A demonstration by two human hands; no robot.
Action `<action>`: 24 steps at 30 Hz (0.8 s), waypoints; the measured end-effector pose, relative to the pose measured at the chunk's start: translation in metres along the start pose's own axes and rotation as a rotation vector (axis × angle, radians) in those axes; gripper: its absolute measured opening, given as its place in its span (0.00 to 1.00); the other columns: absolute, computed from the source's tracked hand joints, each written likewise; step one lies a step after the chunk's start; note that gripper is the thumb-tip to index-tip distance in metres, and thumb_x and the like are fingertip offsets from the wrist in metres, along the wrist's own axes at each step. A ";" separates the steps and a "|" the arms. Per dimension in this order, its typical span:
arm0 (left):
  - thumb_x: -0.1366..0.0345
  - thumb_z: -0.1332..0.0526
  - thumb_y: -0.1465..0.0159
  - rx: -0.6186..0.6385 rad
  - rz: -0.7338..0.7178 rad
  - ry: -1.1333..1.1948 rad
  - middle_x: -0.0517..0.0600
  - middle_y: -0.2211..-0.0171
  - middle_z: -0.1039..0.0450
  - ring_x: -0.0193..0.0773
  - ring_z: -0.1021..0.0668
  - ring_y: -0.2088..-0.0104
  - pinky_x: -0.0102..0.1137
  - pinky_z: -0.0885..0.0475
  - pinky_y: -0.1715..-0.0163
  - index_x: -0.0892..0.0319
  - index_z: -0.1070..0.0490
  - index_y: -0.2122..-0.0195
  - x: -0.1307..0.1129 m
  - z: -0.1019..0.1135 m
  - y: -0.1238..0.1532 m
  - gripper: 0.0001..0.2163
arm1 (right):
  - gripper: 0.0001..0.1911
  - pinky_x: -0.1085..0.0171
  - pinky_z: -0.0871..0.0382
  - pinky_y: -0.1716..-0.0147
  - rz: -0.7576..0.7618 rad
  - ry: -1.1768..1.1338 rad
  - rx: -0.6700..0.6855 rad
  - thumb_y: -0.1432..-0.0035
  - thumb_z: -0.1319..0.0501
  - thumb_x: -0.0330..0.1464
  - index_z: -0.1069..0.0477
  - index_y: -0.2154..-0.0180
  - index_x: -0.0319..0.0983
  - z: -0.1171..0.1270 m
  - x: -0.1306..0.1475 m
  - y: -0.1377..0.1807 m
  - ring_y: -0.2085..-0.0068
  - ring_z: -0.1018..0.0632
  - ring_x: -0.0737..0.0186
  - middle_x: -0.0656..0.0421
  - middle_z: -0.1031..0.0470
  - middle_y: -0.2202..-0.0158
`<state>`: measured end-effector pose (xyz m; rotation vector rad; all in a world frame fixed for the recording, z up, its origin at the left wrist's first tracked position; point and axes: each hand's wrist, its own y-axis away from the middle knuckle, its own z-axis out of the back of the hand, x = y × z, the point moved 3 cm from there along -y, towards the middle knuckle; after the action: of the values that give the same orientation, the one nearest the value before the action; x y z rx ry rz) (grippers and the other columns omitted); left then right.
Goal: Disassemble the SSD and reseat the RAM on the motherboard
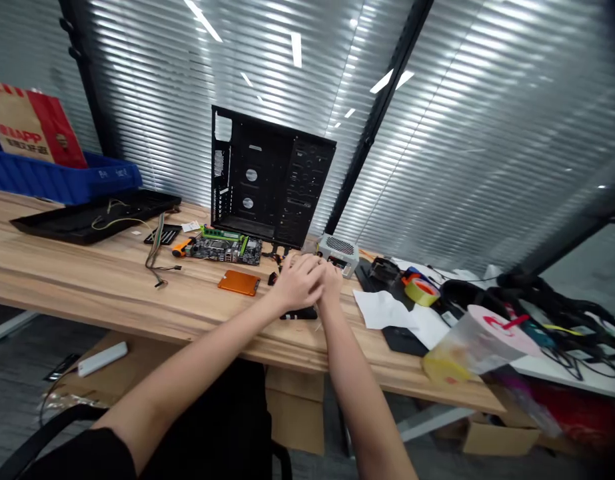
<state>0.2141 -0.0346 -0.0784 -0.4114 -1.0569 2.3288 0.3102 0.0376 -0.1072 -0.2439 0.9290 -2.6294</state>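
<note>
My left hand (299, 280) and my right hand (331, 281) meet over the wooden table, fingers curled together. What they hold, if anything, is hidden behind the fingers. Just beyond my right hand stands a grey power supply (340, 248) with a vented top. Dark cables (277, 255) lie behind and left of my left hand. Under the wrists a flat black object (300, 313) rests on the table. To the left are an orange solid-state drive (239, 283) and a motherboard (222, 248) with green memory sticks. Behind them an open black computer case (267, 180) stands upright.
A blue bin (87, 180) and a black panel (97, 213) sit at the left, near loose wires (160, 250). On the right are white paper (387, 310), yellow tape (422, 292) and a tilted plastic drink cup (474, 347) near the table edge (452, 390).
</note>
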 end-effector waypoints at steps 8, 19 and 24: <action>0.63 0.43 0.41 -0.287 0.574 0.332 0.52 0.68 0.27 0.42 0.27 0.64 0.37 0.35 0.57 0.57 0.28 0.70 0.079 0.009 0.041 0.06 | 0.05 0.62 0.48 0.69 -0.078 0.035 0.020 0.47 0.41 0.32 0.29 0.67 0.39 0.000 -0.002 0.003 0.64 0.30 0.61 0.56 0.29 0.63; 0.59 0.40 0.42 -0.210 0.706 0.844 0.54 0.63 0.22 0.44 0.22 0.63 0.36 0.28 0.60 0.61 0.23 0.63 0.089 -0.031 0.043 0.12 | 0.05 0.64 0.48 0.70 -0.098 -0.004 0.033 0.48 0.40 0.33 0.31 0.67 0.39 -0.008 -0.003 0.004 0.67 0.33 0.64 0.59 0.32 0.65; 0.57 0.38 0.44 -0.173 0.716 1.034 0.51 0.70 0.23 0.41 0.23 0.66 0.35 0.27 0.62 0.61 0.25 0.70 0.088 -0.040 0.041 0.11 | 0.08 0.64 0.46 0.67 -0.078 -0.018 0.029 0.48 0.40 0.35 0.31 0.66 0.38 -0.008 -0.005 0.002 0.63 0.33 0.60 0.57 0.33 0.63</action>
<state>0.1480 0.0196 -0.1397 -2.0435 -0.5992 2.0083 0.3133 0.0431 -0.1149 -0.3014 0.8916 -2.7051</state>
